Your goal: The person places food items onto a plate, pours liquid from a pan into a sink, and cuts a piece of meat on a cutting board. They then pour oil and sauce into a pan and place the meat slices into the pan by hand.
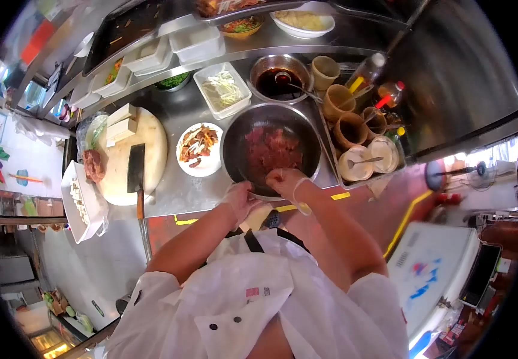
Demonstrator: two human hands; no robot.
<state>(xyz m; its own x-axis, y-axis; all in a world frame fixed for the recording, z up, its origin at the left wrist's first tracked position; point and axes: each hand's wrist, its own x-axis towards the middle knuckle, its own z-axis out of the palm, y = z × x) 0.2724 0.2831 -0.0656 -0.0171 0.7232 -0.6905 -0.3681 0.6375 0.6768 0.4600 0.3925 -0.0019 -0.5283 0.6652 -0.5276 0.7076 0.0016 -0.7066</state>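
Observation:
A large round metal bowl (232, 142) stands at the counter's near edge with raw red meat (274, 148) in it, apparently sliced. Wearing a clear plastic glove, my left hand (241, 199) grips the bowl's near rim from the left. My right hand (284, 181), also gloved, reaches over the near rim with its fingers curled at the closest part of the meat; the fingertips are partly hidden. Left of the bowl is a white plate (182, 164) of cooked food with pale strips. Behind it sits a white tub (235, 109) of pale shredded vegetable.
A cleaver (136, 170) and white blocks (121, 127) lie on a round cutting board (154, 134), handle past the edge. A dark-sauce pot (258, 90) with a ladle stands behind the bowl. Seasoning cups (350, 128) and bottles fill the right tray. A shelf (223, 55) overhangs the back.

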